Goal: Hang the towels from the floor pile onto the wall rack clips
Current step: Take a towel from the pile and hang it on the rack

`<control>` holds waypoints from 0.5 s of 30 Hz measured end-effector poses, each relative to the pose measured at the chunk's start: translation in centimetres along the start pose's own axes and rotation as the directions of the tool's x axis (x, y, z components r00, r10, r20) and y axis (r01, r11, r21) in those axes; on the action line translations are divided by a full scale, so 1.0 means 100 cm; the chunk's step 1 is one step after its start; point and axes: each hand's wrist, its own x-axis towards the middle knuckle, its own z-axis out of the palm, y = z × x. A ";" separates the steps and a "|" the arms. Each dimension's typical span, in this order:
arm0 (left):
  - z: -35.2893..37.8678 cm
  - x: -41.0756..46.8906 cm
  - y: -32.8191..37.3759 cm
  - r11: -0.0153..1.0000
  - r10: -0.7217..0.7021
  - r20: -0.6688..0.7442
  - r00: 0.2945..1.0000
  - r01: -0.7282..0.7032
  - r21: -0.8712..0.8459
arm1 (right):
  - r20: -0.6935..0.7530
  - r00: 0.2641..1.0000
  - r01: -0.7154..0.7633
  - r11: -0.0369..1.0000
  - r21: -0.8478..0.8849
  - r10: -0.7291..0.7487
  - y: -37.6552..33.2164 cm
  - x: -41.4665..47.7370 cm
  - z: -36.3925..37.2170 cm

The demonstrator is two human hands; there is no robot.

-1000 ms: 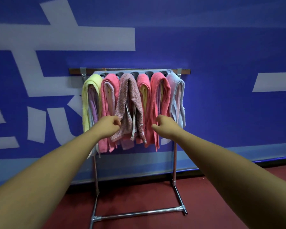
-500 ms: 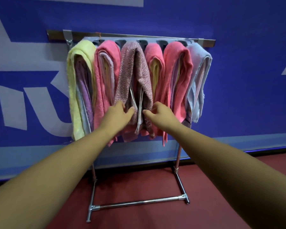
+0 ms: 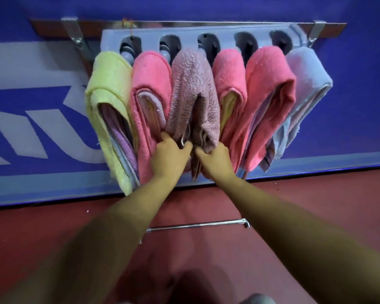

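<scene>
Several towels hang side by side from the grey clip rack (image 3: 110,38) on the blue wall: a yellow towel (image 3: 106,88), a pink towel (image 3: 151,84), a mottled mauve towel (image 3: 193,88), two more pink towels (image 3: 229,71) and a pale lilac towel (image 3: 305,77). Both hands work at the lower part of the mauve towel. My left hand (image 3: 168,160) pinches its left hanging edge. My right hand (image 3: 215,161) grips its right hanging fold. The pile on the floor is out of view.
A chrome stand's floor bar (image 3: 198,226) lies on the red floor below the rack. A wooden rail with metal brackets (image 3: 75,34) carries the rack. The blue wall has white lettering at the left.
I have stepped closer and the view now looks down on the rack. Both hands closed in from either side and took hold of the mauve towel's lower edges.
</scene>
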 end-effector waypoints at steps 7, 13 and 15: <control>-0.031 0.008 -0.022 0.993 0.079 0.136 0.988 -0.090 0.077 | -0.110 0.969 -0.233 0.968 -0.093 0.223 0.000 -0.004 -0.029; -0.040 0.001 -0.018 0.984 0.179 0.209 0.961 -0.171 -0.057 | -0.018 0.957 -0.290 0.956 0.045 0.291 -0.016 -0.019 -0.036; -0.036 -0.001 -0.016 0.988 0.132 0.296 0.946 -0.151 0.042 | 0.049 0.950 -0.309 0.951 -0.006 0.309 -0.019 -0.024 -0.032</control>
